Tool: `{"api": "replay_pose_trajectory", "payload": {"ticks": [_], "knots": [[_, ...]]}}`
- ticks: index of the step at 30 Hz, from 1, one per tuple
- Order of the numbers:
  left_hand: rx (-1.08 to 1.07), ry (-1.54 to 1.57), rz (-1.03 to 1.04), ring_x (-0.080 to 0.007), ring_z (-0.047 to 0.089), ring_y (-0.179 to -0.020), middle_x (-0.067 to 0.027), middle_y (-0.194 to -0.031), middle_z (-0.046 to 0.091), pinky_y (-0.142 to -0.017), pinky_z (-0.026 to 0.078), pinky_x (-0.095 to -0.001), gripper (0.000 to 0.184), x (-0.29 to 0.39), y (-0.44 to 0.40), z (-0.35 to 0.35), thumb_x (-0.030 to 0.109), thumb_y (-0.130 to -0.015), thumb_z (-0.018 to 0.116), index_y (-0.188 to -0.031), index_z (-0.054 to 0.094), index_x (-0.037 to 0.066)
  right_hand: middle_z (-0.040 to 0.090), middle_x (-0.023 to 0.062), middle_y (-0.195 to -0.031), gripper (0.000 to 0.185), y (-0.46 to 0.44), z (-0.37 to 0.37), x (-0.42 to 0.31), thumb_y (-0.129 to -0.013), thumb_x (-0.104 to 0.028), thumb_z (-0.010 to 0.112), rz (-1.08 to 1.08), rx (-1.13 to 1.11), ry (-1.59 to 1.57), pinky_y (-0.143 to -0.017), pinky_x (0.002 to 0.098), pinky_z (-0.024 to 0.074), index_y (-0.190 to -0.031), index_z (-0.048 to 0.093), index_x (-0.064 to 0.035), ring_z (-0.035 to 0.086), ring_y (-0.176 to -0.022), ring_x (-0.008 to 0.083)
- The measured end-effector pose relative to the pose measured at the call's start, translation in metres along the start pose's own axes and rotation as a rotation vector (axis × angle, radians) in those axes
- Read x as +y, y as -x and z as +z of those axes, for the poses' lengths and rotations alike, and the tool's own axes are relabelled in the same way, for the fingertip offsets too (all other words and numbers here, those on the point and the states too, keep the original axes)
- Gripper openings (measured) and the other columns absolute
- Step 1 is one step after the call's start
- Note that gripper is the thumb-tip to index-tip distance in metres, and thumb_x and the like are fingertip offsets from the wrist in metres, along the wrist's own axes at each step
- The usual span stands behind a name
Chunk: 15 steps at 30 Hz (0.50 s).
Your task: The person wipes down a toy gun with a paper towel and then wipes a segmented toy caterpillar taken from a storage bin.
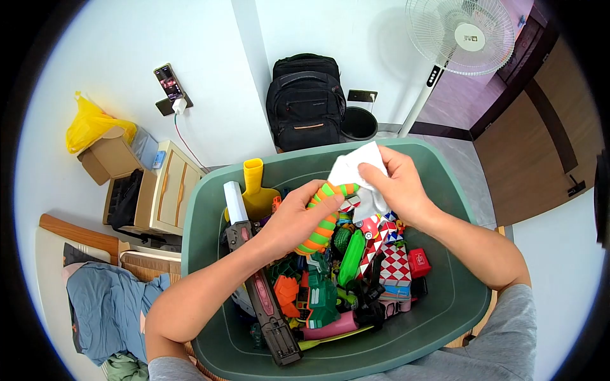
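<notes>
My left hand (300, 213) is closed around an orange and green striped toy (321, 225), curved and ringed along its length. In my right hand (400, 184) a white cloth (356, 166) is pinched, one end hanging down; it lies against or very near the toy's tip. Both hands are above a large green tub (210, 190) full of toys. Below them lie a bright green toy (351, 257), a red and white triangle-patterned piece (395, 265), an orange piece (287, 295) and a long dark toy with a battery bay (270, 311).
A yellow shovel-like toy (254, 190) stands at the tub's back left. Behind the tub are a black backpack (305, 105), a black bin (359, 124) and a standing fan (470, 38). Open cardboard boxes (108, 155), a drawer cabinet (175, 190) and blue clothing (114, 305) are at left.
</notes>
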State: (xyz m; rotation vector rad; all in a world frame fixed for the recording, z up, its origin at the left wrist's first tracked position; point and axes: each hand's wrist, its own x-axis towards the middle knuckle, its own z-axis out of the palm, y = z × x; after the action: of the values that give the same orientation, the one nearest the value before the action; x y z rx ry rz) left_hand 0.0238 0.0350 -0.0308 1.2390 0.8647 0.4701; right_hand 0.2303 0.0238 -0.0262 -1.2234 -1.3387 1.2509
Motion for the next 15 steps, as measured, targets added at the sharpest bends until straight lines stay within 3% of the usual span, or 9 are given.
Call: {"api": "replay_pose_trajectory", "payload": {"ticks": [2, 5, 6, 9, 13, 14, 15], "knots": [[0.019, 0.015, 0.017, -0.0072, 0.054, -0.078, -0.0029, -0.09, 0.058, -0.065, 0.046, -0.0236, 0.039, 0.0, 0.0, 0.001, 0.033, -0.093, 0.057, -0.117, 0.053, 0.002, 0.064, 0.0078, -0.102, 0.033, -0.003, -0.002, 0.006, -0.083, 0.004, 0.047, -0.104, 0.083, 0.019, -0.076, 0.0248, 0.0473, -0.113, 0.061, 0.0001, 0.058, -0.09, 0.0097], [0.052, 0.029, 0.054, -0.008, 0.055, -0.079, -0.0031, -0.09, 0.058, -0.066, 0.047, -0.0242, 0.039, 0.001, 0.001, 0.002, 0.033, -0.093, 0.057, -0.117, 0.053, 0.003, 0.063, 0.01, -0.108, 0.048, -0.008, -0.005, 0.013, -0.074, 0.01, 0.04, -0.148, 0.119, 0.044, -0.08, 0.0251, 0.0467, -0.115, 0.061, -0.0008, 0.058, -0.094, 0.0116], [0.067, 0.028, 0.074, -0.0084, 0.055, -0.079, -0.0034, -0.089, 0.059, -0.066, 0.047, -0.0246, 0.039, 0.002, 0.001, 0.002, 0.033, -0.093, 0.057, -0.117, 0.053, 0.003, 0.064, 0.0101, -0.107, 0.051, -0.007, -0.008, 0.01, -0.072, 0.011, 0.04, -0.042, 0.068, 0.008, -0.08, 0.0252, 0.047, -0.118, 0.061, -0.0019, 0.059, -0.092, 0.0122], [0.082, 0.047, 0.077, -0.0095, 0.057, -0.08, -0.0044, -0.09, 0.06, -0.068, 0.049, -0.0257, 0.039, 0.004, 0.001, 0.001, 0.033, -0.092, 0.057, -0.118, 0.052, 0.003, 0.064, 0.0075, -0.103, 0.048, -0.009, -0.016, 0.011, -0.074, 0.012, 0.039, 0.147, -0.119, 0.199, -0.078, 0.0255, 0.049, -0.115, 0.061, 0.0017, 0.06, -0.092, 0.0112], [0.076, 0.063, 0.077, -0.0101, 0.058, -0.081, -0.0052, -0.091, 0.06, -0.069, 0.05, -0.0268, 0.04, 0.002, 0.0, 0.0, 0.032, -0.092, 0.058, -0.119, 0.052, 0.003, 0.064, 0.007, -0.099, 0.039, -0.004, -0.003, 0.006, -0.076, 0.007, 0.044, 0.107, -0.168, -0.069, -0.083, 0.0269, 0.0476, -0.112, 0.061, 0.0046, 0.058, -0.091, 0.0111], [0.078, 0.069, 0.077, -0.01, 0.058, -0.081, -0.005, -0.091, 0.06, -0.069, 0.05, -0.0266, 0.039, 0.003, 0.001, 0.0, 0.031, -0.093, 0.058, -0.119, 0.052, 0.003, 0.064, 0.0061, -0.1, 0.029, -0.003, -0.002, 0.007, -0.085, -0.002, 0.05, 0.127, -0.182, -0.163, -0.086, 0.0275, 0.0463, -0.111, 0.062, 0.0043, 0.058, -0.092, 0.0117], [0.08, 0.075, 0.077, -0.0099, 0.058, -0.081, -0.0048, -0.092, 0.06, -0.07, 0.05, -0.0265, 0.039, 0.003, 0.001, 0.0, 0.031, -0.093, 0.057, -0.119, 0.052, 0.003, 0.064, 0.0061, -0.1, 0.029, -0.004, -0.002, 0.006, -0.085, -0.002, 0.05, 0.127, -0.183, -0.164, -0.086, 0.0275, 0.0463, -0.111, 0.062, 0.0043, 0.058, -0.092, 0.0117]]}}
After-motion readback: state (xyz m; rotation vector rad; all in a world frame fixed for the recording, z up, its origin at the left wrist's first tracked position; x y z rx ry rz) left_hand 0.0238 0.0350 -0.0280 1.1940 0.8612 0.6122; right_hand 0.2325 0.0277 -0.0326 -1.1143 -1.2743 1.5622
